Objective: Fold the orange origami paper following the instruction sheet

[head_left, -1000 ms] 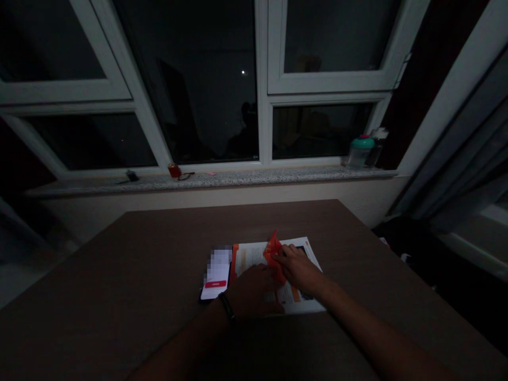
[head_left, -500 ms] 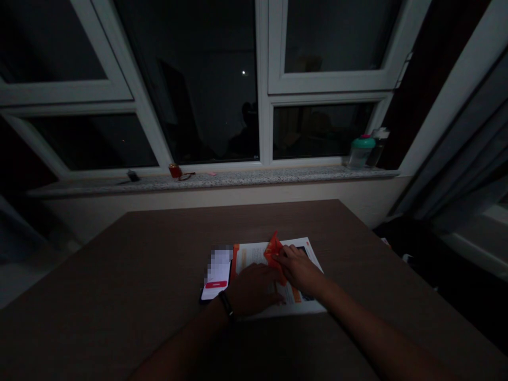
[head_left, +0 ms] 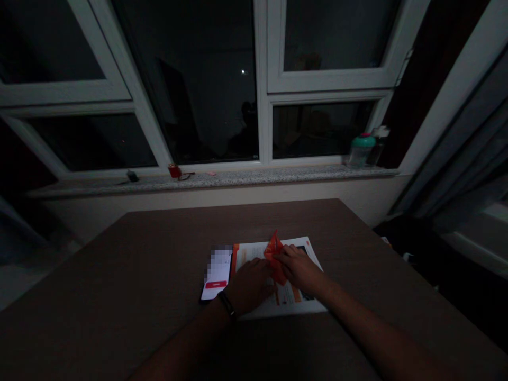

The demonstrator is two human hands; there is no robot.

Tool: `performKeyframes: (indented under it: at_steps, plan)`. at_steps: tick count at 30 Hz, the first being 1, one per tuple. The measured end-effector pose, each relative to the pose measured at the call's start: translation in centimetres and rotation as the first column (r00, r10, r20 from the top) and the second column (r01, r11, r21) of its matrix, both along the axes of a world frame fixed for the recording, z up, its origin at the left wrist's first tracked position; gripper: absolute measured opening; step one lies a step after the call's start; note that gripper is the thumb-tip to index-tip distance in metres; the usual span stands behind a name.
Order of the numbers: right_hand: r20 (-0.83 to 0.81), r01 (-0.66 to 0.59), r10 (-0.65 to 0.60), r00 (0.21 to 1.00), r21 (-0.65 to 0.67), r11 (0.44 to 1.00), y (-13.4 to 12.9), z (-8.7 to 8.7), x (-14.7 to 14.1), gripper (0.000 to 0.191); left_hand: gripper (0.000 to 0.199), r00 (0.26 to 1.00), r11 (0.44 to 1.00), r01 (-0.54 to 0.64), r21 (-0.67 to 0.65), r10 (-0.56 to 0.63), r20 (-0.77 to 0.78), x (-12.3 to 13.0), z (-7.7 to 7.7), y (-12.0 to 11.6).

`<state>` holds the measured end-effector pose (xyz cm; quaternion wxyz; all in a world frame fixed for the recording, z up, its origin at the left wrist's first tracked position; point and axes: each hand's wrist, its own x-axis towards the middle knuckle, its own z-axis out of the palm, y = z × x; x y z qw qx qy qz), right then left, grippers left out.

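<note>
A piece of folded red paper point(head_left: 274, 248), with a pointed tip sticking up at its far end, lies on a printed booklet point(head_left: 248, 251) with orange and white pages. My right hand point(head_left: 300, 269) is closed on the paper's right side, fingertips pressed at its middle. From the left, my left hand point(head_left: 250, 286) bends over the booklet, its fingers closed on the paper's near left edge; the fingertips are partly lost in shadow. A dark band circles the left wrist. Both hands hide parts of the booklet.
A lit phone point(head_left: 216, 275) lies against the booklet's left side on the brown table point(head_left: 159, 254). Beyond it, the stone windowsill point(head_left: 246, 177) carries a small red jar point(head_left: 174, 170), a dark small bottle point(head_left: 132, 175) and a green-lidded bottle point(head_left: 362, 151) beside another clear bottle.
My left hand has shifted slightly up, its fingers and thumb drawn in toward the red paper. The right hand and the paper stay nearly where they were.
</note>
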<state>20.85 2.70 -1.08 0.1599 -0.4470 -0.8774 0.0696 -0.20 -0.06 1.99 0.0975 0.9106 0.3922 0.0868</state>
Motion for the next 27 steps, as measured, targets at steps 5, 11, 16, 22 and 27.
performKeyframes:
  at_steps: [5,11,16,22,27]
  plan:
    - [0.01,0.002,-0.003,1.0,0.011,1.0,-0.17,0.38,-0.13,0.039,0.032,0.999,0.999,0.035,0.018,-0.035,-0.025,-0.25,-0.28,0.05]
    - [0.044,0.011,-0.011,0.999,-0.002,1.0,-0.04,0.36,-0.18,0.039,0.042,0.999,0.999,0.037,0.02,-0.037,-0.005,0.0,-0.38,-0.25]
    - [0.038,0.004,-0.004,0.999,-0.004,1.0,0.12,0.0,-0.17,0.039,0.046,0.998,0.998,0.055,0.011,-0.055,-0.009,0.14,0.0,-0.59]
    - [0.045,-0.002,0.002,0.999,-0.002,1.0,0.1,0.08,-0.16,0.037,0.04,0.996,0.996,0.091,0.019,-0.092,0.015,0.3,-0.14,-0.71]
    - [0.042,0.001,-0.001,0.999,-0.005,1.0,0.2,-0.12,-0.11,0.036,0.044,0.993,0.993,0.116,0.019,-0.116,0.015,0.41,-0.17,-0.68]
